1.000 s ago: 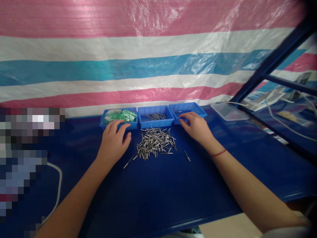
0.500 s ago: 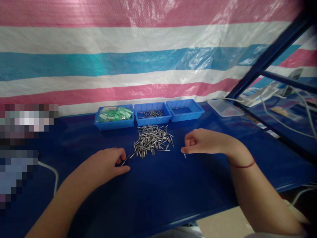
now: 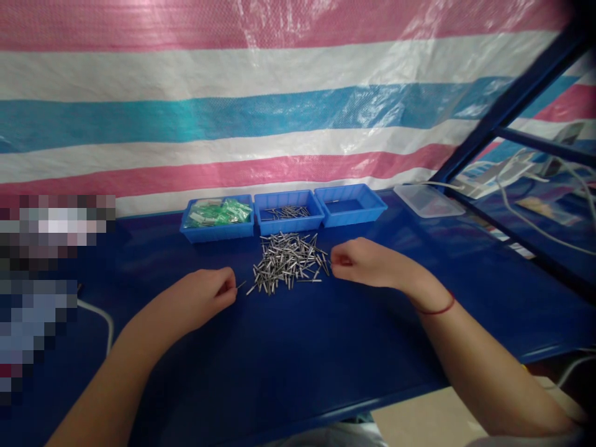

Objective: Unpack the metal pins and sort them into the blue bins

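A loose heap of silvery blind rivets [image 3: 286, 264] lies on the blue table. Left of it, my left hand [image 3: 205, 298] is closed, pinching one blind rivet [image 3: 241, 285] whose thin end pokes out toward the heap. At the heap's right edge is my right hand [image 3: 361, 262], its fingers pinched together. A thin metal piece shows by those fingertips, looking like a blind rivet mostly hidden by the hand.
Behind the heap stand a blue bin [image 3: 216, 233] of green and clear plastic packets, a middle bin [image 3: 291, 225] with rivets, and a right bin [image 3: 356, 216] with a small piece inside. A clear lid [image 3: 429, 201], a white cable [image 3: 105, 316] and a blue frame [image 3: 516, 96] flank them.
My left thumb and fingers have closed on the rivet that lay between them. My right hand has moved left to the heap's edge, with the rivet at its fingertips now mostly hidden.
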The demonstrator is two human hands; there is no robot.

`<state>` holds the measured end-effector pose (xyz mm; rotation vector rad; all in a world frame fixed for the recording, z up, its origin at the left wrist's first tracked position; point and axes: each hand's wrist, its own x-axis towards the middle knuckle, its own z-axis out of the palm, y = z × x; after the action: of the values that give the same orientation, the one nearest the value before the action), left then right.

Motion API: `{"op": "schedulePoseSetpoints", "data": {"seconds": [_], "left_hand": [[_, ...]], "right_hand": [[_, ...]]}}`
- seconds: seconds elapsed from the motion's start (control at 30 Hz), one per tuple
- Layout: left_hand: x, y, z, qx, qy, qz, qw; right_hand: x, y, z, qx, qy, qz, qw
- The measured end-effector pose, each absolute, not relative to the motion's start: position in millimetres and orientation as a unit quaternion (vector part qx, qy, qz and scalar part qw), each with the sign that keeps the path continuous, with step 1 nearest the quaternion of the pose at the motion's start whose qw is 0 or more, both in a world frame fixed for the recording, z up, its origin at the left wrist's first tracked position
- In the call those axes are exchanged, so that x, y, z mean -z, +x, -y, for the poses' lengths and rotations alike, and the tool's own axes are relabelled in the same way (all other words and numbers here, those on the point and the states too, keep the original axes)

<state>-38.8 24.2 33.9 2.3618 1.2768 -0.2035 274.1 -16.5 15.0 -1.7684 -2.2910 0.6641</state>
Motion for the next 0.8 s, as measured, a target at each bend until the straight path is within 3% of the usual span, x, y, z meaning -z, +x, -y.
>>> {"op": "schedulePoseSetpoints", "data": {"seconds": [0.13, 0.27, 0.53, 0.8], "left_hand": [[-38.6, -36.3, -25.8, 0.015, 0.860, -0.448, 0.243], [-29.1, -16.9, -20.2, -0.111, 0.848, -0.434, 0.283], [9.4, 19.9, -2.7, -0.298, 0.703, -0.352, 0.542], [11.1, 23.4, 2.8, -0.307, 0.656, -0.317, 0.612]], "right_hand": [[-4.8, 256.5, 6.0, -0.193, -0.583, 0.752, 0.238], [7.3, 237.8, 4.9, -0.178, -0.583, 0.735, 0.297], [8.2, 213.5, 25.3, -0.437, -0.465, 0.636, 0.434], [7.3, 206.4, 28.7, -0.509, -0.416, 0.569, 0.493]]}}
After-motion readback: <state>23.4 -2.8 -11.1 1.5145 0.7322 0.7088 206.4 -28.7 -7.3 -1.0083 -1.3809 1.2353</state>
